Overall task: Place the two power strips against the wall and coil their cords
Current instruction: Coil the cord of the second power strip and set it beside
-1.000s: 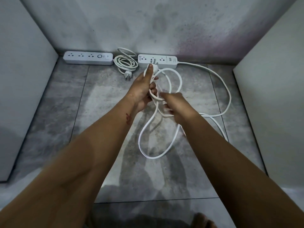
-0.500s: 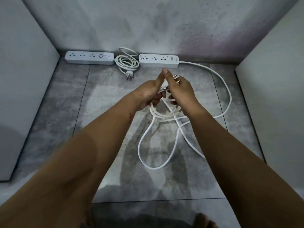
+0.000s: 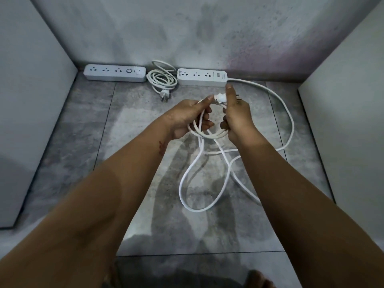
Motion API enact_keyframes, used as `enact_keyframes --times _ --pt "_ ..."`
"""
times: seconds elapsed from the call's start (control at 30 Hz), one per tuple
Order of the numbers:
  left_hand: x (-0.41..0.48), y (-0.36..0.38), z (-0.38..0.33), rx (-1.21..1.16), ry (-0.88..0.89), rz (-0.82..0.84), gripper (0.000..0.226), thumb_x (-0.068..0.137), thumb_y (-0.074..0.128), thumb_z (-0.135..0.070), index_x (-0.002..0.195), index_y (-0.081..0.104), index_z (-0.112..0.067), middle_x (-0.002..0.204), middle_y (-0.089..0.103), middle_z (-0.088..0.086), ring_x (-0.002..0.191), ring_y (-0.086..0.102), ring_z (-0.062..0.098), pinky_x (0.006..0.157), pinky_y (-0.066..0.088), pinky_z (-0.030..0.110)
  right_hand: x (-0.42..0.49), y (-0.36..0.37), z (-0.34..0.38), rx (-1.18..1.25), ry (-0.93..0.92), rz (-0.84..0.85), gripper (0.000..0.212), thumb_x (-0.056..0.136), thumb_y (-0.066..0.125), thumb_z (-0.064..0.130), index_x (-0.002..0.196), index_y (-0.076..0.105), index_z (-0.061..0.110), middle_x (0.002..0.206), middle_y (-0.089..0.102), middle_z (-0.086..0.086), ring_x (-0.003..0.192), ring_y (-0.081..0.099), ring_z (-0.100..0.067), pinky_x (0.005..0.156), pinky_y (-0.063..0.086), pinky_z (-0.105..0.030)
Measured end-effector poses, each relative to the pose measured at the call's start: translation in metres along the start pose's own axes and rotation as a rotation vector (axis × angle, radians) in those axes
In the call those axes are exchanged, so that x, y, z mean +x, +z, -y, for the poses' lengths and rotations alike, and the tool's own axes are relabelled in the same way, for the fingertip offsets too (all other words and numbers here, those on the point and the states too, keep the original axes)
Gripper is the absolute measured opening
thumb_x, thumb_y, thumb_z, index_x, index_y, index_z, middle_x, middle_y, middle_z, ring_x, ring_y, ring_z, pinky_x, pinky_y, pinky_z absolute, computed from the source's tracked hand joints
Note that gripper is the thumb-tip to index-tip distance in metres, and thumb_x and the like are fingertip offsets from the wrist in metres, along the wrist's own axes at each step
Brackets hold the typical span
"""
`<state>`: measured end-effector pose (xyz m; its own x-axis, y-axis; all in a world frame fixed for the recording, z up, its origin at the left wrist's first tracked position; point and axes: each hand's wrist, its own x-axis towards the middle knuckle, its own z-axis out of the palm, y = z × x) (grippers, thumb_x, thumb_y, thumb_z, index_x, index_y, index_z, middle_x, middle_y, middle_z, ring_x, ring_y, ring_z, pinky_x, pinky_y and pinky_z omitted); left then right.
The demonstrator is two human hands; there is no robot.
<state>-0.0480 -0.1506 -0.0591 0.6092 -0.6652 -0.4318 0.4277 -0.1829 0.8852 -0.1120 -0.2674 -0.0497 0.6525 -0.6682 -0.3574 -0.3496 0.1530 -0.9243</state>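
Two white power strips lie against the back wall: the left strip (image 3: 115, 72) and the right strip (image 3: 202, 76). Between them rests the left strip's cord, a finished coil (image 3: 161, 79) with its plug (image 3: 164, 95) on the floor. The right strip's cord (image 3: 287, 113) loops out to the right and back to my hands. My left hand (image 3: 187, 118) grips several loops of it. My right hand (image 3: 236, 113) holds the loops too, pinching the cord's plug (image 3: 221, 99) at the top. A slack loop (image 3: 188, 196) hangs down onto the floor.
The floor is grey stone tile (image 3: 135, 159). A pale panel (image 3: 31, 100) stands on the left and another panel (image 3: 349, 121) on the right, boxing in the floor area. Toes (image 3: 259, 280) show at the bottom edge.
My hands have drawn apart a little and lowered, the right hand moving right with the plug. The small coil between them has opened up; the slack loop has shifted on the floor.
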Motion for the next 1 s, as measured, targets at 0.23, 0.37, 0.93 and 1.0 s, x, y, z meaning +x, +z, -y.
enact_keyframes --times 0.23,0.37,0.93,1.0 --pt "0.002 0.003 -0.001 -0.191 0.093 -0.147 0.041 0.098 0.048 -0.047 0.07 0.039 -0.018 0.043 0.028 -0.009 0.034 0.022 0.006 0.036 0.02 0.016 0.003 -0.012 -0.001 0.276 0.129 0.147 0.049 0.1 0.038 0.051 0.101 0.062 0.009 0.086 0.065 -0.007 0.072 0.06 -0.019 0.067 0.051 -0.029" --pt "0.002 -0.005 0.0 -0.321 0.073 -0.123 0.044 0.098 0.046 -0.048 0.068 0.039 -0.018 0.043 0.023 -0.006 0.032 0.019 0.006 0.034 0.015 0.016 -0.005 -0.01 -0.028 -0.039 0.137 0.204 0.018 0.096 0.047 0.016 0.094 0.063 0.009 0.078 0.059 -0.009 0.065 0.054 -0.023 0.058 0.04 -0.026" --pt "-0.011 -0.015 -0.028 -0.17 0.189 -0.286 0.041 0.098 0.049 -0.048 0.069 0.043 -0.019 0.048 0.028 -0.004 0.034 0.023 0.008 0.036 0.018 0.017 -0.024 -0.002 -0.04 -0.079 0.037 0.088 0.021 0.095 0.055 0.024 0.076 0.052 0.016 0.071 0.054 -0.004 0.062 0.048 -0.018 0.054 0.036 -0.025" --pt "-0.014 -0.02 -0.037 0.067 0.312 -0.514 0.04 0.098 0.05 -0.046 0.067 0.049 -0.02 0.054 0.042 -0.001 0.041 0.042 0.015 0.039 0.032 0.019 -0.015 -0.016 -0.041 -0.214 -0.079 -0.21 0.02 0.098 0.049 0.024 0.086 0.057 0.01 0.091 0.063 -0.016 0.075 0.052 -0.022 0.063 0.037 -0.027"
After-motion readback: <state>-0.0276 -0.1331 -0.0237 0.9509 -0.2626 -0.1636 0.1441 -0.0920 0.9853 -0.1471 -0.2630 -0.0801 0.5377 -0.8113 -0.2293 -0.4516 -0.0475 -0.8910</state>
